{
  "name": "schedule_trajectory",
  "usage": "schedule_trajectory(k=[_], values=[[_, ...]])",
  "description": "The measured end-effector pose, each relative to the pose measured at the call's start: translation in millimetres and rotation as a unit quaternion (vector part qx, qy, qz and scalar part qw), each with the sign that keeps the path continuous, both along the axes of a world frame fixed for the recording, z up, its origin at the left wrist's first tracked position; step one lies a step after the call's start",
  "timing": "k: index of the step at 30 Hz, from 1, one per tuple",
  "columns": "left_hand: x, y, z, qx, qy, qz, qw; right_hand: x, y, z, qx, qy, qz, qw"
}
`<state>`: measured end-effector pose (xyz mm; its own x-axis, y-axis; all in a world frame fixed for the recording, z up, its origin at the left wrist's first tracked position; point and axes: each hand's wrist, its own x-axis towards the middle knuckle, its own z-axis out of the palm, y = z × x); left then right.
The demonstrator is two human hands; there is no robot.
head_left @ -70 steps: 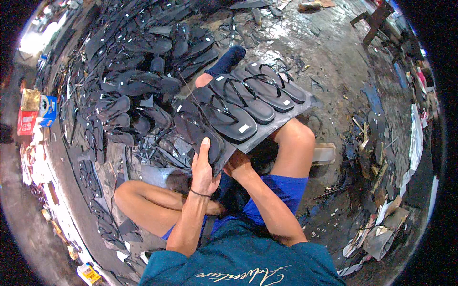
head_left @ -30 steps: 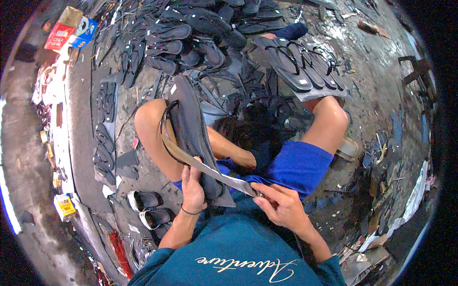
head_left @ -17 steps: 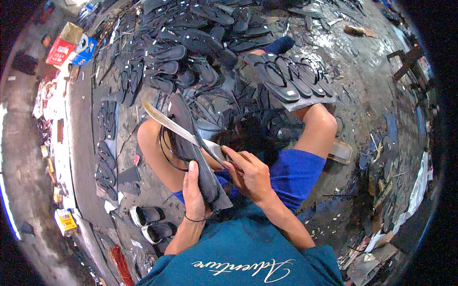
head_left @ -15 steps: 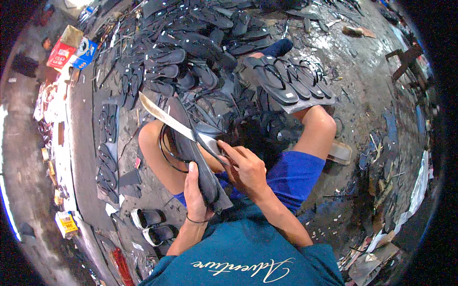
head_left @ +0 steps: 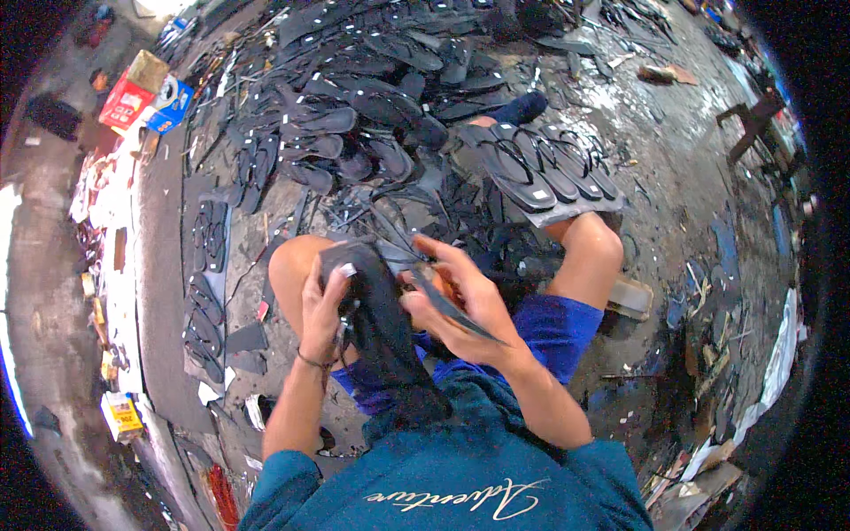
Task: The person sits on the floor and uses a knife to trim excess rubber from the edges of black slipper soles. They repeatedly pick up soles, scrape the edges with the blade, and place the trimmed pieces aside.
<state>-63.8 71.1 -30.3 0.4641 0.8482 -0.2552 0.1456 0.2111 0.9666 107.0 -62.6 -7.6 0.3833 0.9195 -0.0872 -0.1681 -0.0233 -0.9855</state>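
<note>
My left hand (head_left: pixel 326 305) grips the side of a dark flip-flop sole (head_left: pixel 387 323), its thumb lying on top. The sole stands tilted over my lap, its lower end close to my shirt. Just right of it, my right hand (head_left: pixel 474 310) is closed round a knife (head_left: pixel 453 308). The knife is partly hidden by the fingers and smeared by motion, and an orange patch shows inside the grip. Over my right knee lies a flat sheet carrying several finished-looking black flip-flops (head_left: pixel 522 181) in a row.
A large heap of black flip-flops (head_left: pixel 390 102) covers the floor ahead. More flip-flops (head_left: pixel 204 323) lie to the left, near a yellow box (head_left: pixel 122 416). Red (head_left: pixel 129 102) and blue (head_left: pixel 170 106) boxes stand far left. Scraps litter the floor, and a block (head_left: pixel 630 298) sits by my right thigh.
The sole has turned in my left hand, which has moved up along it. My right hand has shifted slightly right, and the long pale blade no longer lies across the sole.
</note>
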Motion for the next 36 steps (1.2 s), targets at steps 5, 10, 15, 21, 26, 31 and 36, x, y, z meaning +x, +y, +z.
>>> schedule_trajectory(k=[5,10,15,21,26,31,36], values=[[-8,20,41,-0.059,-0.093,0.091,0.990,2,-76,-31,0.037,-0.298,-0.110,0.948],[-11,4,45,-0.196,-0.117,0.133,0.965,-34,-130,-39,-0.070,-0.196,0.008,0.978],[-16,-8,42,-0.176,-0.087,0.121,0.973,-36,-123,-36,-0.067,-0.232,-0.003,0.970],[-25,-10,33,-0.080,-0.047,0.055,0.994,-26,-83,-13,-0.043,-0.279,-0.040,0.958],[-11,-17,42,-0.126,-0.050,-0.001,0.991,-11,-39,1,-0.013,-0.286,-0.049,0.957],[-5,-2,51,0.010,-0.003,-0.044,0.999,13,22,0,0.069,-0.281,-0.116,0.950],[-10,57,99,0.066,0.040,-0.142,0.987,21,-60,-6,-0.039,-0.260,-0.075,0.962]])
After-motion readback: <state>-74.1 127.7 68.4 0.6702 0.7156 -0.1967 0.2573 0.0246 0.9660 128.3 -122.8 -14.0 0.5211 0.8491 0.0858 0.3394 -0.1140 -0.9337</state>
